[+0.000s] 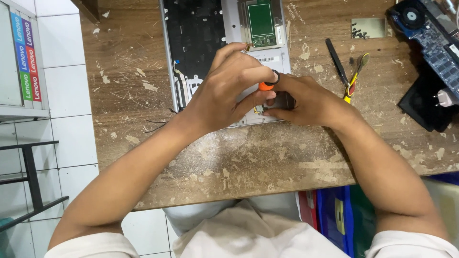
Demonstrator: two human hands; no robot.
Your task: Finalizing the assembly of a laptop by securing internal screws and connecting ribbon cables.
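An opened silver laptop case [229,28] lies on the worn wooden table [267,157], with a black keyboard underside and a green touchpad board [261,21] showing. My left hand [229,88] is closed around an orange-handled screwdriver [267,85] with a black cap, held upright over the case's near edge. My right hand [306,102] presses on a small dark part [282,101] at that same edge, fingertips touching the screwdriver's handle. The screwdriver tip is hidden by my fingers.
A black spudger [337,61] and yellow-handled tweezers [355,79] lie right of the case. A small metal plate [368,27] sits further back. A blue circuit board with a fan [430,33] and a black slab [423,102] occupy the right edge. White tiled floor and shelving are left.
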